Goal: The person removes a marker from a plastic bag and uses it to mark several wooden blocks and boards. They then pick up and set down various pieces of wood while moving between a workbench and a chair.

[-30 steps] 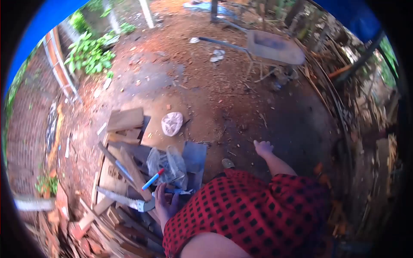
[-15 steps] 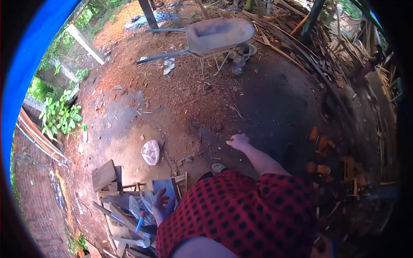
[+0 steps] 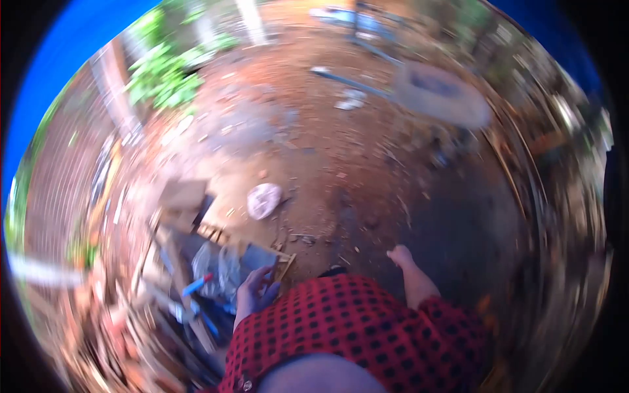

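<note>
My left hand (image 3: 257, 289) hangs at my left side, fingers apart and holding nothing visible, close to a clear plastic bag (image 3: 219, 268). A blue stick-shaped thing with a red end (image 3: 198, 285) lies beside that bag, on a cluttered pile of boards. Out over the dark ground, my right hand (image 3: 399, 255) is away from any object. Its fingers look curled in; anything inside them is hidden. A pale, full plastic bag (image 3: 265, 201) rests on the dirt ahead of me.
A wheelbarrow (image 3: 442, 95) stands farther off to the right. Wooden boards (image 3: 183, 195) lie at my left, with scrap wood (image 3: 118, 327) behind them. Leafy plants (image 3: 164, 78) grow at the far left. Stacked timber at the right is blurred.
The view has swung left and blurred, so the wheelbarrow and pale bag sit farther right. My left hand remains near the clear bag; my right arm appears lower in the view.
</note>
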Demonstrator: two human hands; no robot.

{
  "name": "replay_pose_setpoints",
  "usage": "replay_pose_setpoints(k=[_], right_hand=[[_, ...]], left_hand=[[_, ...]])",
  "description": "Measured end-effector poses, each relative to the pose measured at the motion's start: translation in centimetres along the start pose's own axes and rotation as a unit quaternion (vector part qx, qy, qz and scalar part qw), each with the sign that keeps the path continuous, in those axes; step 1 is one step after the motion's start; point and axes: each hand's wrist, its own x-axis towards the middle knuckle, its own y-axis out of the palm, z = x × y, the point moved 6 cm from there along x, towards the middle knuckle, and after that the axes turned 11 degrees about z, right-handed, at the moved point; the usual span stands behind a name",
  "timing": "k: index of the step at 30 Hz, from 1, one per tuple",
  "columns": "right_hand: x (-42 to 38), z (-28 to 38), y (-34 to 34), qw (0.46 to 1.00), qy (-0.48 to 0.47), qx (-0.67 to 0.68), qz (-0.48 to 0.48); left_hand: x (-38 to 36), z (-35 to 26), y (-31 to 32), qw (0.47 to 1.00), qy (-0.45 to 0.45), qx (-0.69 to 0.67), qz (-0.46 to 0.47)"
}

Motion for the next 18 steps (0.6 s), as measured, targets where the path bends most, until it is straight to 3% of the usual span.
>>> replay_pose_setpoints(k=[5, 6, 8, 11, 13, 14, 16, 18], right_hand=[[1.8, 15.4, 0.7, 0.987, -0.141, 0.054, 0.046], [2.6, 17.9, 1.4, 0.980, -0.189, 0.023, 0.049], [3.4, 24.4, 3.2, 0.961, -0.261, -0.043, 0.076], [0.6, 31.8, 6.5, 0.940, -0.311, -0.092, 0.110], [-0.6, 36.0, 10.1, 0.885, -0.421, -0.166, 0.110], [-2.4, 38.0, 11.1, 0.882, -0.422, -0.177, 0.111], [-9.2, 43.6, 13.7, 0.760, -0.607, -0.220, 0.067], [-16.0, 47.6, 15.5, 0.753, -0.618, -0.202, 0.101]], left_hand=[[-5.0, 3.4, -3.5, 0.989, 0.011, 0.007, -0.145], [-6.5, 5.0, -4.2, 0.980, -0.024, -0.004, -0.199], [-9.7, 6.9, -5.3, 0.967, -0.012, 0.000, -0.256], [-16.0, 10.0, -8.4, 0.935, -0.112, -0.048, -0.332], [-20.5, 14.1, -10.1, 0.885, -0.169, -0.081, -0.427], [-22.9, 16.2, -10.9, 0.859, -0.180, -0.085, -0.472], [-27.4, 20.2, -12.1, 0.802, -0.222, -0.060, -0.551], [-32.1, 24.7, -13.1, 0.763, -0.244, -0.016, -0.599]])
